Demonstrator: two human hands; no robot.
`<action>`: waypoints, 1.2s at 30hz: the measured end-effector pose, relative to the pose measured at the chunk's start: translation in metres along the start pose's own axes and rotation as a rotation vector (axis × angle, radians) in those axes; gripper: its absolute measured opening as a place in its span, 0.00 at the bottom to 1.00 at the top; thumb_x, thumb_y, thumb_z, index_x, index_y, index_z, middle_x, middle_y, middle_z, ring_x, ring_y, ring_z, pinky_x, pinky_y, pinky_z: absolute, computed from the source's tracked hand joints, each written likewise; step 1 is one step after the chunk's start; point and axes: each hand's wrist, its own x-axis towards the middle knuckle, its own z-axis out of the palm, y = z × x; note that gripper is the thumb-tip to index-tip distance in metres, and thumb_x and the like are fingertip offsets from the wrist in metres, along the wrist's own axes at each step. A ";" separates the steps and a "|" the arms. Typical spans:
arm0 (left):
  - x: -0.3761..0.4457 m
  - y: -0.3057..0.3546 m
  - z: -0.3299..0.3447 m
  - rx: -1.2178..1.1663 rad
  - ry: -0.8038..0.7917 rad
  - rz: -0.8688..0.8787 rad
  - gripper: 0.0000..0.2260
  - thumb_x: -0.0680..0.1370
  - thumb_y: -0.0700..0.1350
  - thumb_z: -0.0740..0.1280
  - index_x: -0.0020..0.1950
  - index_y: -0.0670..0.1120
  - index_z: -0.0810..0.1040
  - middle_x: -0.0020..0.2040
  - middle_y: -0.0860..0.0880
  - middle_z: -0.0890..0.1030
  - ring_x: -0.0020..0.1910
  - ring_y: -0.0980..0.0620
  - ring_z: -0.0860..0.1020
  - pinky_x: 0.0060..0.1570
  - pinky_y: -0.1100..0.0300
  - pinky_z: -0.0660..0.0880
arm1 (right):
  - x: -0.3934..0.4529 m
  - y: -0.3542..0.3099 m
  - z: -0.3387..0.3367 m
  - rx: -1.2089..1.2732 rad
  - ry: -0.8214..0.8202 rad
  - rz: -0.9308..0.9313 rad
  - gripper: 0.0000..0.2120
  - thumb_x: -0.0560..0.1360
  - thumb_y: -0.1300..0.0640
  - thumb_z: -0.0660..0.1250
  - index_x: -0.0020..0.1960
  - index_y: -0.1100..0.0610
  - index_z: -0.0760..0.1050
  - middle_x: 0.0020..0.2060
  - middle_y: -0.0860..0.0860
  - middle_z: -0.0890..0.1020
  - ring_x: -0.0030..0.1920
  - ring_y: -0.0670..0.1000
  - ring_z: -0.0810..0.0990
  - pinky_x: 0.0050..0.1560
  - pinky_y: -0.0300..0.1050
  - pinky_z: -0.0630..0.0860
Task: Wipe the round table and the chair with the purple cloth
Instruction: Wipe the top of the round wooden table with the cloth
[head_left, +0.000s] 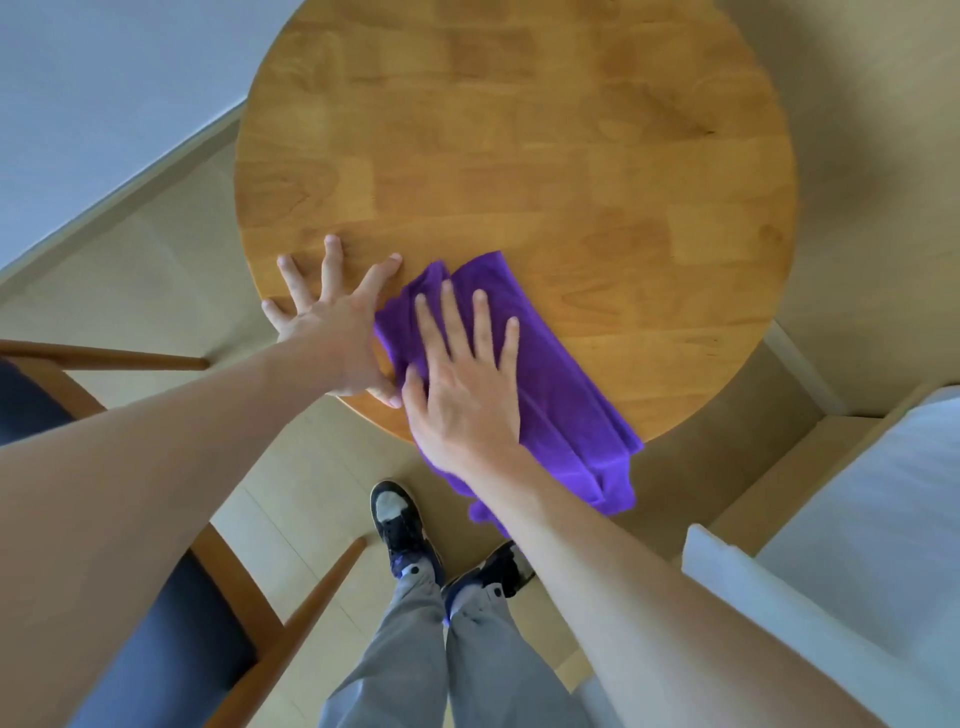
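Note:
A round wooden table fills the upper middle of the head view. A folded purple cloth lies on its near edge, with one end hanging over the rim. My right hand rests flat on the cloth, fingers spread and pointing away from me. My left hand is pressed on the bare tabletop just left of the cloth, fingers splayed, its thumb touching the cloth's left edge. A wooden chair with a dark blue seat stands at the lower left, partly hidden by my left forearm.
My two feet in dark sneakers stand on the pale floor just below the table's near rim. A white padded object occupies the right edge. A grey wall with a skirting board runs along the upper left.

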 end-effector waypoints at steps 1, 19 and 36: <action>0.000 0.000 0.001 -0.002 0.002 0.001 0.69 0.55 0.59 0.86 0.78 0.69 0.37 0.80 0.49 0.28 0.77 0.27 0.33 0.72 0.24 0.49 | -0.013 0.004 0.001 0.004 -0.024 -0.070 0.33 0.81 0.43 0.51 0.84 0.50 0.53 0.84 0.51 0.52 0.83 0.58 0.47 0.80 0.66 0.46; 0.001 0.000 0.005 0.039 0.034 0.017 0.70 0.52 0.63 0.86 0.77 0.69 0.36 0.80 0.48 0.29 0.78 0.26 0.36 0.72 0.24 0.52 | -0.037 0.013 -0.001 0.014 -0.056 -0.090 0.30 0.81 0.44 0.53 0.83 0.47 0.57 0.83 0.48 0.56 0.83 0.57 0.51 0.79 0.66 0.52; 0.003 -0.009 0.009 0.065 0.044 0.056 0.68 0.56 0.67 0.82 0.75 0.71 0.29 0.78 0.48 0.26 0.78 0.28 0.35 0.71 0.24 0.51 | -0.046 0.012 -0.001 -0.011 -0.108 -0.105 0.29 0.84 0.44 0.51 0.83 0.48 0.53 0.83 0.47 0.54 0.83 0.56 0.49 0.79 0.66 0.53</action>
